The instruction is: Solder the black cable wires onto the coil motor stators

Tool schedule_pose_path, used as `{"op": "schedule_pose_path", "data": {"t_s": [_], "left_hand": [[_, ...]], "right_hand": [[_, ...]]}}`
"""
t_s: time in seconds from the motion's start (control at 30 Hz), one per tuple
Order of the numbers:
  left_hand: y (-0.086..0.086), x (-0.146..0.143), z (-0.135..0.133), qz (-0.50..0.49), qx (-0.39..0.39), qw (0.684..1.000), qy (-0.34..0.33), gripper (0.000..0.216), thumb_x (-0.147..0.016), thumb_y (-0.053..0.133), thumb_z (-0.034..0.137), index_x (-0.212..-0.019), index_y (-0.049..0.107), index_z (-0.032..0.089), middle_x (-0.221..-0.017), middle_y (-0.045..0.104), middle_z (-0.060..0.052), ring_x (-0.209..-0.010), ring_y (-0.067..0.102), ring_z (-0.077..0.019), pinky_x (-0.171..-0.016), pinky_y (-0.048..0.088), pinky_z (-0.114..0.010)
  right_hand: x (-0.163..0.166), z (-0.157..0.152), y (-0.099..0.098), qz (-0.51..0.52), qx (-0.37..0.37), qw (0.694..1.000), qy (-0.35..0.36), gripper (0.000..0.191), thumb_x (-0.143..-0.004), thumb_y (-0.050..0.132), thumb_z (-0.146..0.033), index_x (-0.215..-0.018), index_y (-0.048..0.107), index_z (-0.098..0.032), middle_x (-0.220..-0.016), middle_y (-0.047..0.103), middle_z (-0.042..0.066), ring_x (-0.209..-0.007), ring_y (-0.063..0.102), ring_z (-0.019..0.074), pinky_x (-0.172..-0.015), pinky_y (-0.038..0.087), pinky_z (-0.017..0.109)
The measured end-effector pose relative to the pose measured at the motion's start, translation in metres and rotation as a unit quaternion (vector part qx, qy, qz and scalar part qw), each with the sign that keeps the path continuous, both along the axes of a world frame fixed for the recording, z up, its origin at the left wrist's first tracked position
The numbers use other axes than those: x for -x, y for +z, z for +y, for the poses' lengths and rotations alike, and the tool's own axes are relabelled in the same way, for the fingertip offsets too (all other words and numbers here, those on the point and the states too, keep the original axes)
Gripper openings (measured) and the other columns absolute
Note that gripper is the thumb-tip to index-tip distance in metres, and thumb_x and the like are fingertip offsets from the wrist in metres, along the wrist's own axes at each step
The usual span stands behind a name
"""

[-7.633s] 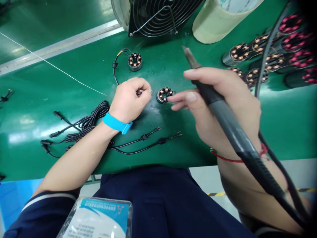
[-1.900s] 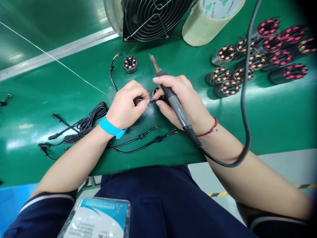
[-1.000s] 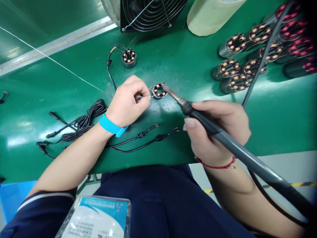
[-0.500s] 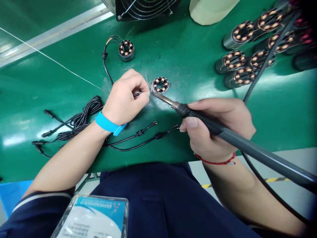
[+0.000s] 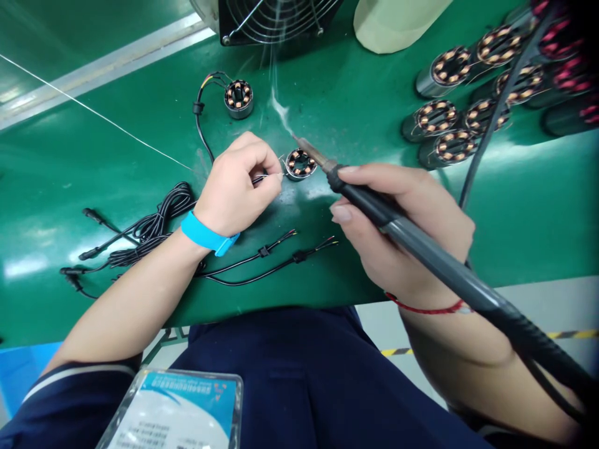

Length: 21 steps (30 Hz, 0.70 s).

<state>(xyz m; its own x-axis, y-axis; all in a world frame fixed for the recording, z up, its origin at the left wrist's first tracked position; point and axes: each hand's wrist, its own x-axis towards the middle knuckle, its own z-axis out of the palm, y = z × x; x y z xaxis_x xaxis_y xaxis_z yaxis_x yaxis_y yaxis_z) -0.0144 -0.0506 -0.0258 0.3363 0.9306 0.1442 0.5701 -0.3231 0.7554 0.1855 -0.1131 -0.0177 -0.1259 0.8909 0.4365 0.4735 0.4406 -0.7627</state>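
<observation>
My left hand (image 5: pixel 236 184), with a blue wrist strap (image 5: pixel 206 233), pinches a thin wire end just left of a small round stator with copper coils (image 5: pixel 299 163) on the green bench (image 5: pixel 116 162). My right hand (image 5: pixel 402 224) grips a soldering iron (image 5: pixel 388 215) by its dark handle. The iron's tip hangs just above the stator's far right rim, and a wisp of smoke (image 5: pixel 279 109) rises from it.
A second stator with a black lead (image 5: pixel 238 97) lies farther back. A bundle of black cables (image 5: pixel 150 227) and two loose leads (image 5: pixel 276 259) lie near the front edge. Several stators (image 5: pixel 444 125) are grouped at the right. A fan (image 5: pixel 276 15) and a tape roll (image 5: pixel 397 22) stand behind.
The iron's tip has lifted from the wire joint left of the stator and moved up and right over the stator; smoke now trails from it. My left hand keeps its pinch.
</observation>
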Motion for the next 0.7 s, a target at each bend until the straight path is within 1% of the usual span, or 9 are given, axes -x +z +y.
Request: {"op": "schedule_pose_path", "data": {"t_s": [0.07, 0.13, 0.2, 0.27, 0.33, 0.4, 0.47, 0.6, 0.7], "left_hand": [[0.001, 0.000, 0.000, 0.001, 0.002, 1.000, 0.002, 0.016, -0.073, 0.055, 0.006, -0.065, 0.053, 0.020, -0.076, 0.058, -0.002, -0.071, 0.052, -0.0138, -0.065, 0.048, -0.031], [0.002, 0.000, 0.000, 0.001, 0.003, 1.000, 0.003, 0.016, -0.072, 0.056, 0.006, -0.065, 0.054, 0.020, -0.077, 0.058, -0.002, -0.071, 0.052, -0.0137, -0.064, 0.048, -0.031], [0.002, 0.001, 0.001, 0.000, 0.003, 1.000, 0.002, 0.016, -0.071, 0.056, 0.006, -0.065, 0.055, 0.020, -0.077, 0.059, -0.002, -0.071, 0.053, -0.0139, -0.065, 0.049, -0.031], [0.001, 0.001, 0.001, -0.003, 0.000, 1.000, 0.000, 0.016, -0.072, 0.056, 0.006, -0.065, 0.055, 0.020, -0.076, 0.059, -0.002, -0.072, 0.053, -0.0138, -0.067, 0.050, -0.032], [0.001, 0.000, 0.001, -0.002, -0.005, 1.000, 0.001, 0.015, -0.072, 0.055, 0.006, -0.065, 0.055, 0.019, -0.076, 0.059, -0.002, -0.071, 0.052, -0.0134, -0.068, 0.050, -0.032], [0.000, 0.000, 0.001, 0.000, -0.014, 1.000, 0.001, 0.014, -0.071, 0.054, 0.006, -0.066, 0.055, 0.019, -0.076, 0.059, -0.002, -0.071, 0.052, -0.0130, -0.067, 0.049, -0.031], [0.000, 0.001, 0.000, 0.005, -0.021, 1.000, 0.001, 0.012, -0.071, 0.054, 0.007, -0.066, 0.055, 0.018, -0.076, 0.058, -0.002, -0.071, 0.052, -0.0129, -0.067, 0.049, -0.030], [0.001, 0.000, 0.000, 0.022, -0.020, 1.000, 0.005, 0.010, -0.072, 0.053, 0.008, -0.068, 0.055, 0.017, -0.076, 0.057, -0.001, -0.072, 0.052, -0.0121, -0.068, 0.049, -0.029], [0.002, 0.000, 0.000, 0.034, -0.017, 0.999, 0.007, 0.010, -0.072, 0.052, 0.008, -0.069, 0.055, 0.017, -0.077, 0.057, -0.001, -0.072, 0.052, -0.0115, -0.068, 0.049, -0.028]], "right_hand": [[-0.001, 0.006, 0.006, -0.016, 0.017, 0.999, 0.021, 0.036, -0.088, 0.064, -0.021, -0.120, 0.063, -0.038, -0.114, 0.073, -0.002, -0.099, 0.072, 0.0204, -0.091, 0.061, 0.039], [-0.002, 0.013, 0.013, -0.018, 0.023, 0.999, 0.037, 0.036, -0.089, 0.063, -0.021, -0.122, 0.062, -0.036, -0.118, 0.072, -0.003, -0.098, 0.073, 0.0182, -0.093, 0.060, 0.038], [-0.002, 0.020, 0.019, -0.021, 0.026, 0.998, 0.052, 0.036, -0.090, 0.062, -0.020, -0.124, 0.061, -0.034, -0.121, 0.071, -0.002, -0.092, 0.073, 0.0157, -0.090, 0.061, 0.035], [-0.002, 0.028, 0.024, -0.043, 0.046, 0.996, 0.061, 0.033, -0.092, 0.058, -0.022, -0.123, 0.061, -0.032, -0.122, 0.069, -0.002, -0.088, 0.074, 0.0148, -0.084, 0.061, 0.033], [0.000, 0.036, 0.026, -0.085, 0.078, 0.990, 0.075, 0.029, -0.093, 0.054, -0.024, -0.121, 0.060, -0.032, -0.115, 0.071, -0.002, -0.089, 0.073, 0.0171, -0.081, 0.061, 0.034], [0.003, 0.044, 0.024, -0.116, 0.095, 0.984, 0.099, 0.031, -0.090, 0.055, -0.025, -0.120, 0.057, -0.032, -0.106, 0.073, -0.002, -0.092, 0.072, 0.0210, -0.082, 0.059, 0.038], [0.007, 0.049, 0.017, -0.120, 0.086, 0.982, 0.118, 0.039, -0.084, 0.058, -0.021, -0.122, 0.054, -0.030, -0.101, 0.072, 0.000, -0.093, 0.069, 0.0236, -0.084, 0.057, 0.041], [0.017, 0.055, -0.001, -0.117, 0.038, 0.987, 0.107, 0.046, -0.079, 0.053, -0.011, -0.124, 0.052, -0.020, -0.092, 0.070, 0.002, -0.093, 0.061, 0.0245, -0.091, 0.052, 0.045], [0.020, 0.057, -0.012, -0.131, 0.006, 0.986, 0.104, 0.044, -0.081, 0.050, -0.012, -0.124, 0.052, -0.018, -0.087, 0.069, 0.002, -0.091, 0.058, 0.0247, -0.088, 0.051, 0.045]]}}
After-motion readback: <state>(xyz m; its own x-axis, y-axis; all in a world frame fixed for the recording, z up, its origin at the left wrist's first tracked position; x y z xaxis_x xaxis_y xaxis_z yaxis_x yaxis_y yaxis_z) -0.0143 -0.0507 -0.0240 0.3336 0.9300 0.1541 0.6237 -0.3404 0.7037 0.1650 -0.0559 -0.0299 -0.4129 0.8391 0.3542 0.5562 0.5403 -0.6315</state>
